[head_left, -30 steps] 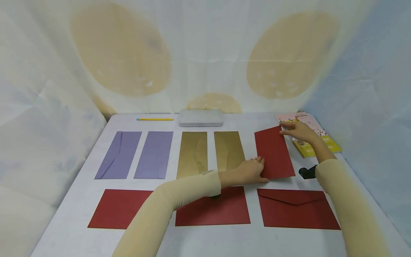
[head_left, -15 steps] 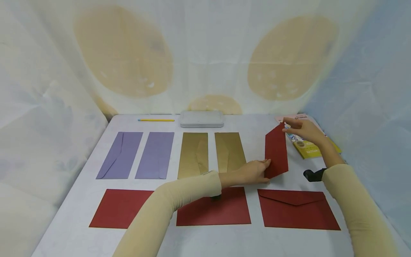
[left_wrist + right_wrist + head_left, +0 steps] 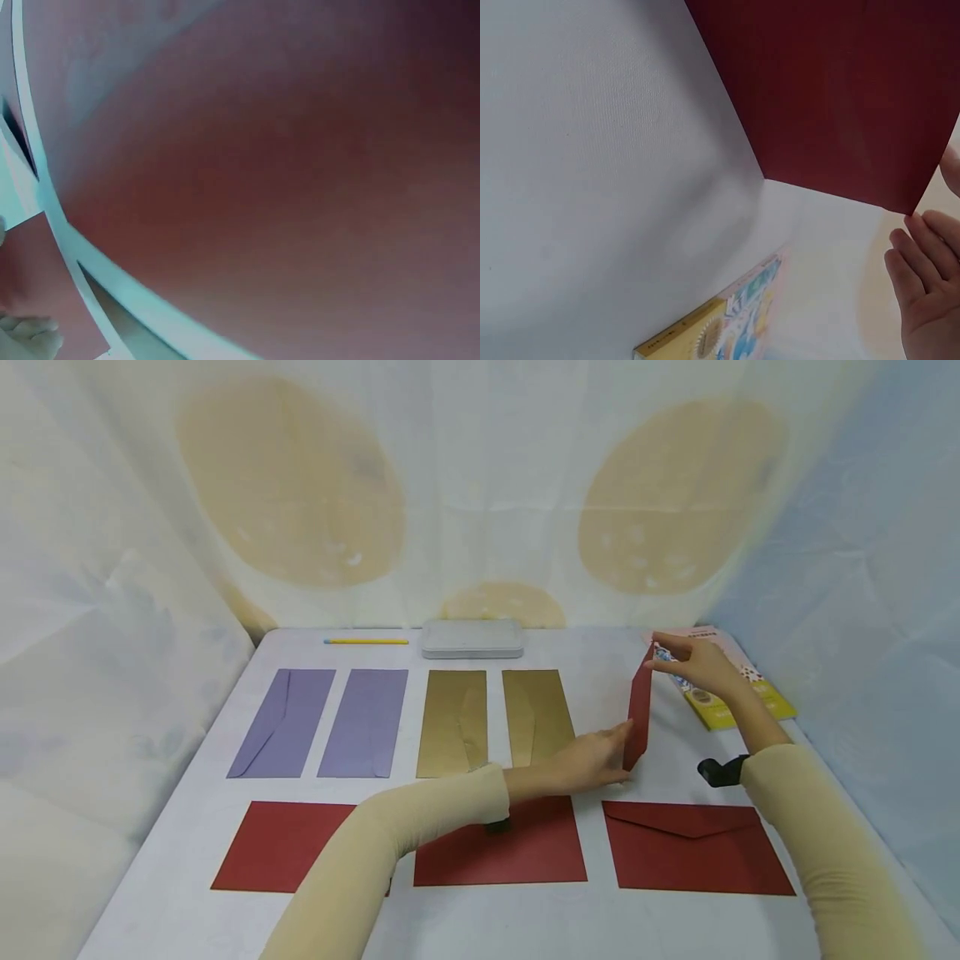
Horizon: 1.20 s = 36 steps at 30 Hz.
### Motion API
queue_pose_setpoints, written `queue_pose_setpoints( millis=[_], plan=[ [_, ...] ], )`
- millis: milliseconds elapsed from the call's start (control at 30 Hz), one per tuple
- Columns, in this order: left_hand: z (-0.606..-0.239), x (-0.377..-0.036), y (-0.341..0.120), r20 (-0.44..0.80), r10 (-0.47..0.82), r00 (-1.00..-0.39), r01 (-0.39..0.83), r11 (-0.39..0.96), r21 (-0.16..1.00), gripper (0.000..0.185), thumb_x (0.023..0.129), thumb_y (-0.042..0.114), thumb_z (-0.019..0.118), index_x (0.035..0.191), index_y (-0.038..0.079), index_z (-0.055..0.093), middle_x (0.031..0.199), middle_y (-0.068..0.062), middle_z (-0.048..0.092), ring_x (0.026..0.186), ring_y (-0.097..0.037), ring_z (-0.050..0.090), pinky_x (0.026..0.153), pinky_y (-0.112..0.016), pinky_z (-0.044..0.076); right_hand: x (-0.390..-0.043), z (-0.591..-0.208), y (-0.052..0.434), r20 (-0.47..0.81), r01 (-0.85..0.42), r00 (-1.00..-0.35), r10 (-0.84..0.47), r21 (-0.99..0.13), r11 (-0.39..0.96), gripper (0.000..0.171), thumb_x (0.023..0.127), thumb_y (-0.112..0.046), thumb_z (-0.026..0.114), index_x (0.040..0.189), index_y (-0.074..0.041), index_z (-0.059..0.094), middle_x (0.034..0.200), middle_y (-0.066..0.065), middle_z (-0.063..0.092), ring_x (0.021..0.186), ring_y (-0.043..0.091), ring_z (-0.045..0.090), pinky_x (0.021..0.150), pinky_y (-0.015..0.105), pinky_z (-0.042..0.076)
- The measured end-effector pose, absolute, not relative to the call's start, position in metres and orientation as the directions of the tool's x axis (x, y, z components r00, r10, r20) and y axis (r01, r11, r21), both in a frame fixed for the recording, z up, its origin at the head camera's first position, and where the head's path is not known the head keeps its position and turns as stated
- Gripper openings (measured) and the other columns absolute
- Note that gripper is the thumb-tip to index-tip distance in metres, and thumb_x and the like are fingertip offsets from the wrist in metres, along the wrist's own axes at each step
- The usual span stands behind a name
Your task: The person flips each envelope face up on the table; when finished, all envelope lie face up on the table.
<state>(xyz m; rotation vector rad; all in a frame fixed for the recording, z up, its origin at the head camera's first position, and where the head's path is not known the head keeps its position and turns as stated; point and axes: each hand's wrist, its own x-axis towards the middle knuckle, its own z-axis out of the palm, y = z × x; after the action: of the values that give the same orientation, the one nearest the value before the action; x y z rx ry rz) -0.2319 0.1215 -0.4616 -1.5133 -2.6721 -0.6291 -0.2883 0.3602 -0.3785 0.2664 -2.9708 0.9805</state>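
Observation:
A dark red envelope [image 3: 640,710] stands tilted almost on its edge above the white table [image 3: 600,652], right of the gold envelopes. My left hand [image 3: 622,745] holds its near end between thumb and fingers. My right hand [image 3: 654,653] pinches its far top corner. In the right wrist view the red envelope [image 3: 832,90] fills the upper right, with my fingertips [image 3: 922,292] just beside its lower corner. The left wrist view is filled by a blurred red envelope surface [image 3: 300,187].
Two purple envelopes [image 3: 322,722] and two gold envelopes [image 3: 491,720] lie in the back row. Three red envelopes [image 3: 693,847] lie along the front. A yellow pencil [image 3: 366,642] and a grey tin [image 3: 471,637] sit at the back edge. A colourful booklet [image 3: 738,697] lies far right.
The red envelope lay flat on the table. Both hands have lifted it and turned it up toward its edge, its right side rising and swinging left.

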Motion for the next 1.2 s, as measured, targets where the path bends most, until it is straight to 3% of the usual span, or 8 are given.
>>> queue_pose_setpoints(
  millis=[133,233,433,733,967,1067,1133,1200],
  plan=[
    [-0.452,-0.233,0.116,0.271,0.795,-0.543,0.814,0.421,0.400,0.090,0.087,0.037,0.072,0.152,0.002,0.021,0.150,-0.010,0.038,0.129,-0.017,0.047,0.099,-0.018,0.039,-0.289,-0.378,0.356,0.051,-0.166,-0.984,-0.168,-0.588,0.791,0.071,0.092,-0.036,0.066,0.148,-0.004,0.037,0.148,0.022,0.037,0.132,0.045,0.037,0.099,0.057,0.037],
    [-0.444,-0.234,0.112,0.307,0.800,-0.515,0.831,0.378,0.409,0.091,0.088,0.036,0.071,0.154,0.006,0.016,0.153,-0.008,0.033,0.131,-0.019,0.045,0.099,-0.019,0.039,-0.291,-0.378,0.355,0.043,-0.159,-0.985,-0.165,-0.586,0.794,0.072,0.092,-0.038,0.066,0.148,-0.004,0.036,0.149,0.021,0.036,0.133,0.045,0.035,0.101,0.057,0.035],
    [-0.440,-0.237,0.109,0.336,0.817,-0.469,0.861,0.337,0.382,0.083,0.091,0.035,0.067,0.154,0.008,0.020,0.152,-0.009,0.035,0.129,-0.017,0.047,0.094,-0.015,0.041,-0.295,-0.381,0.352,0.042,-0.158,-0.985,-0.166,-0.599,0.785,0.073,0.092,-0.039,0.066,0.149,-0.005,0.035,0.149,0.021,0.036,0.134,0.045,0.035,0.101,0.056,0.036],
    [-0.440,-0.238,0.109,0.336,0.807,-0.486,0.858,0.369,0.357,0.079,0.092,0.036,0.065,0.153,0.007,0.024,0.150,-0.008,0.038,0.128,-0.016,0.048,0.091,-0.014,0.043,-0.286,-0.392,0.346,0.108,-0.195,-0.981,-0.163,-0.570,0.798,0.065,0.098,-0.036,0.057,0.148,-0.002,0.034,0.147,0.026,0.036,0.128,0.050,0.038,0.098,0.063,0.034],
    [-0.439,-0.243,0.100,0.336,0.783,-0.524,0.833,0.390,0.391,0.077,0.091,0.036,0.067,0.151,0.006,0.030,0.149,-0.006,0.039,0.127,-0.015,0.049,0.097,-0.015,0.038,-0.276,-0.413,0.347,0.045,-0.193,-0.978,-0.203,-0.553,0.810,0.062,0.100,-0.038,0.052,0.146,0.001,0.037,0.145,0.027,0.038,0.124,0.049,0.044,0.092,0.060,0.042],
    [-0.439,-0.245,0.096,0.338,0.763,-0.551,0.808,0.385,0.447,0.077,0.089,0.034,0.069,0.150,0.006,0.032,0.144,-0.008,0.045,0.098,-0.009,0.066,0.088,-0.010,0.042,-0.272,-0.418,0.347,0.020,-0.201,-0.974,-0.225,-0.533,0.822,0.060,0.100,-0.036,0.053,0.145,0.001,0.040,0.142,0.029,0.040,0.123,0.049,0.045,0.091,0.060,0.043],
    [-0.439,-0.247,0.095,0.340,0.742,-0.578,0.782,0.384,0.490,0.077,0.087,0.033,0.072,0.149,0.006,0.034,0.136,-0.012,0.054,0.076,-0.004,0.063,0.077,-0.008,0.042,-0.270,-0.420,0.345,-0.009,-0.199,-0.970,-0.244,-0.545,0.814,0.060,0.100,-0.036,0.053,0.145,0.001,0.040,0.142,0.030,0.040,0.123,0.051,0.044,0.092,0.062,0.042],
    [-0.441,-0.248,0.096,0.338,0.719,-0.607,0.754,0.388,0.530,0.076,0.086,0.032,0.073,0.148,0.006,0.037,0.119,-0.016,0.065,0.059,-0.004,0.050,0.067,-0.010,0.041,-0.268,-0.421,0.343,-0.038,-0.198,-0.964,-0.261,-0.551,0.811,0.061,0.099,-0.036,0.054,0.145,0.001,0.039,0.141,0.031,0.040,0.123,0.052,0.043,0.092,0.062,0.041]
  ],
)
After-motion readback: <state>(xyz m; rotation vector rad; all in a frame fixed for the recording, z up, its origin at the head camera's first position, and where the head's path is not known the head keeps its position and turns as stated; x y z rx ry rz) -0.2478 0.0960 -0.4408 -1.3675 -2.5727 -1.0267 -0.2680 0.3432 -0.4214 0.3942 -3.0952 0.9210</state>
